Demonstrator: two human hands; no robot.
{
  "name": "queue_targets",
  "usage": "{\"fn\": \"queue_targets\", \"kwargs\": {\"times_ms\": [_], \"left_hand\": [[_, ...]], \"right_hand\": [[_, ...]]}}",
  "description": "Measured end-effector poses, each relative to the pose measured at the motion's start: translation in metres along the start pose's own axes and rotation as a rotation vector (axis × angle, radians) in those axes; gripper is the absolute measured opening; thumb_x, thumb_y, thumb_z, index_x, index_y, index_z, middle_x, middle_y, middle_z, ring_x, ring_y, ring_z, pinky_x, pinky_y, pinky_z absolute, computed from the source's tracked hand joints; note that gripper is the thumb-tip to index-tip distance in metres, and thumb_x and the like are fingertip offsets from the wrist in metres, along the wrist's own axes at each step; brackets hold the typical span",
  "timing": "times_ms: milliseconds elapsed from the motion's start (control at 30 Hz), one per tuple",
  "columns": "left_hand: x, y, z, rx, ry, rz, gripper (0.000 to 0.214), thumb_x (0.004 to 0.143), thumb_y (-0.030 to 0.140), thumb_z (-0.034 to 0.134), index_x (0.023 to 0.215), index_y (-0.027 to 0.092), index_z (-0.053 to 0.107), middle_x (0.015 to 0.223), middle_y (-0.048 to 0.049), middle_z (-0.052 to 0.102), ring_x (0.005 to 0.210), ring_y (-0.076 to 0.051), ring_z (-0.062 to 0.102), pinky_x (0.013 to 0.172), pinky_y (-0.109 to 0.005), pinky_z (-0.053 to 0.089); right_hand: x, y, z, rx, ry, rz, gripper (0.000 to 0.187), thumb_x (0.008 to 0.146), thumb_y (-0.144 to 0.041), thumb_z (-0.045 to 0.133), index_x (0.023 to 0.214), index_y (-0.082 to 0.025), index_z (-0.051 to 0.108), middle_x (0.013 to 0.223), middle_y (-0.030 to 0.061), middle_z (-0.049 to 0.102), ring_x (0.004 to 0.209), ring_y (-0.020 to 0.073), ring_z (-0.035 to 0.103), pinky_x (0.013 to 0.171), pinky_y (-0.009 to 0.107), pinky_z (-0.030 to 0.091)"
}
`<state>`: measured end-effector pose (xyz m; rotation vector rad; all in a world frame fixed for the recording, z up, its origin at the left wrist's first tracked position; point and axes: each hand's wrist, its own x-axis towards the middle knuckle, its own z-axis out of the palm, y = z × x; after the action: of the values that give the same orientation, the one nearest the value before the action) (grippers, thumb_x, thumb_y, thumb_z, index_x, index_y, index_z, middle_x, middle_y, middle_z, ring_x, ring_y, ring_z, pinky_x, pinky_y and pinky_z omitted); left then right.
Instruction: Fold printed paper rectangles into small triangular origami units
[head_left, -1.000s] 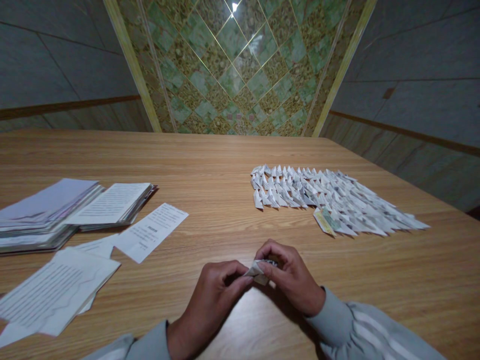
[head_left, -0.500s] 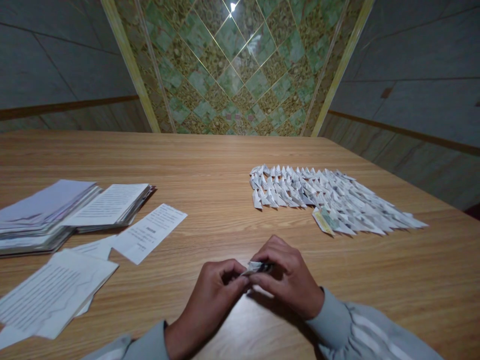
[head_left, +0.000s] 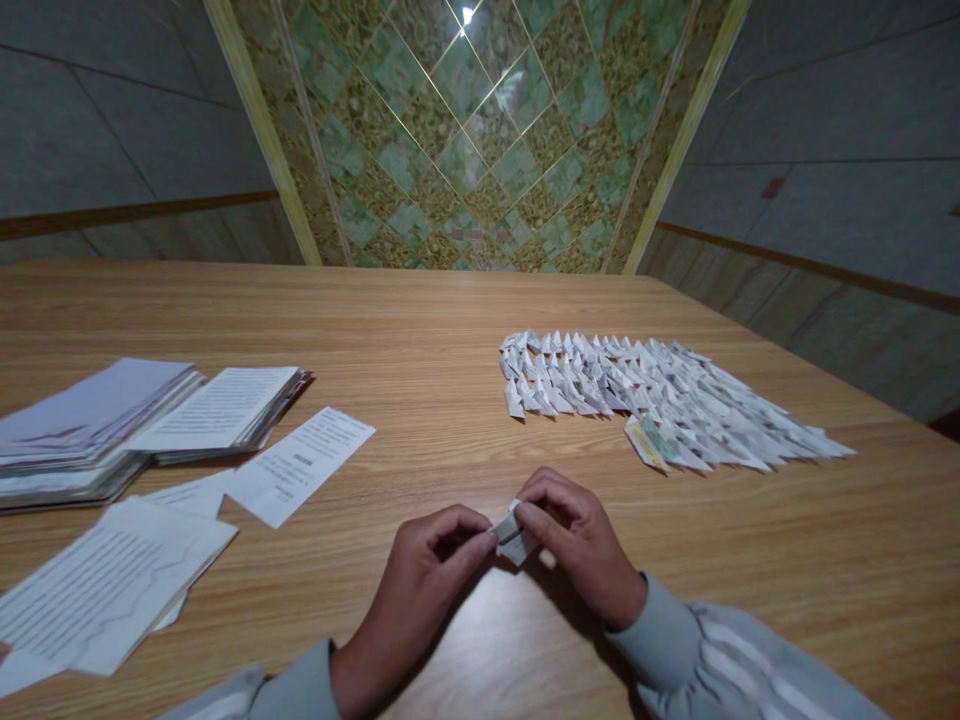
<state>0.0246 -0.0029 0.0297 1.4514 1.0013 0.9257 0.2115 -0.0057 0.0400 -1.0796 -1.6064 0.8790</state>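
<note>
Between my hands, just above the table, is a small folded piece of printed paper (head_left: 516, 541). My left hand (head_left: 433, 560) pinches its left corner between thumb and forefinger. Closed on its upper right side is my right hand (head_left: 581, 540), the thumb lying across the near face and the other fingers behind, partly hidden. Beyond my right hand, rows of small folded paper pieces (head_left: 570, 375) with pointed tips stand close together, one at the near edge showing yellow and green (head_left: 649, 442).
A wooden table (head_left: 420, 350) spreads out to a tiled wall (head_left: 480, 150). At left lie a stack of papers and booklets (head_left: 97, 400), a printed pile (head_left: 221, 410), a single printed slip (head_left: 300, 465) and loose lined sheets (head_left: 112, 580).
The folded paper has turned so that a broader printed face shows. My right thumb has shifted up onto it, while my left hand keeps its pinch nearly in place.
</note>
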Motion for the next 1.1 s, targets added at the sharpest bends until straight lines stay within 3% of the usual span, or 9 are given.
{"fn": "queue_targets", "kwargs": {"times_ms": [300, 600, 700, 867, 1100], "left_hand": [[-0.001, 0.0, 0.001, -0.068, -0.024, -0.024, 0.018, 0.083, 0.029, 0.069, 0.072, 0.016, 0.072, 0.068, -0.0018, 0.071, 0.065, -0.015, 0.061, 0.063, -0.024, 0.047], [0.001, 0.005, 0.0, -0.062, 0.022, -0.019, 0.017, 0.081, 0.028, 0.07, 0.07, 0.015, 0.073, 0.066, -0.0022, 0.071, 0.063, -0.015, 0.061, 0.061, -0.023, 0.046], [0.004, 0.004, 0.001, -0.154, 0.064, -0.071, 0.014, 0.075, 0.028, 0.075, 0.074, 0.015, 0.074, 0.069, -0.003, 0.071, 0.066, -0.016, 0.062, 0.063, -0.024, 0.047], [0.004, 0.0, 0.003, -0.304, 0.001, -0.172, 0.027, 0.077, 0.039, 0.074, 0.068, 0.014, 0.07, 0.065, -0.0029, 0.068, 0.063, -0.015, 0.059, 0.06, -0.023, 0.046], [0.005, -0.001, -0.003, -0.163, 0.18, -0.076, 0.024, 0.084, 0.037, 0.066, 0.078, 0.015, 0.071, 0.07, -0.0036, 0.07, 0.067, -0.017, 0.062, 0.063, -0.026, 0.049]], "right_hand": [[-0.009, 0.0, 0.01, -0.103, -0.082, -0.037, 0.022, 0.093, -0.027, 0.055, 0.074, -0.017, 0.061, 0.064, -0.0023, 0.058, 0.06, 0.011, 0.053, 0.058, 0.022, 0.037], [-0.008, -0.003, 0.01, -0.006, -0.092, 0.069, 0.026, 0.094, -0.033, 0.053, 0.075, -0.017, 0.06, 0.061, -0.003, 0.057, 0.055, 0.0106, 0.051, 0.053, 0.021, 0.036], [-0.007, 0.001, 0.01, 0.015, -0.036, 0.11, 0.025, 0.094, -0.036, 0.053, 0.079, -0.018, 0.059, 0.062, -0.0032, 0.056, 0.056, 0.0113, 0.051, 0.053, 0.022, 0.037], [-0.01, 0.005, 0.012, 0.047, 0.023, 0.154, 0.025, 0.097, -0.041, 0.048, 0.083, -0.02, 0.052, 0.059, -0.0055, 0.052, 0.052, 0.0114, 0.05, 0.05, 0.021, 0.036], [-0.011, 0.0, 0.011, -0.213, -0.151, 0.078, 0.021, 0.099, -0.03, 0.041, 0.082, -0.02, 0.05, 0.066, -0.0015, 0.057, 0.06, 0.0145, 0.054, 0.058, 0.025, 0.036]]}}
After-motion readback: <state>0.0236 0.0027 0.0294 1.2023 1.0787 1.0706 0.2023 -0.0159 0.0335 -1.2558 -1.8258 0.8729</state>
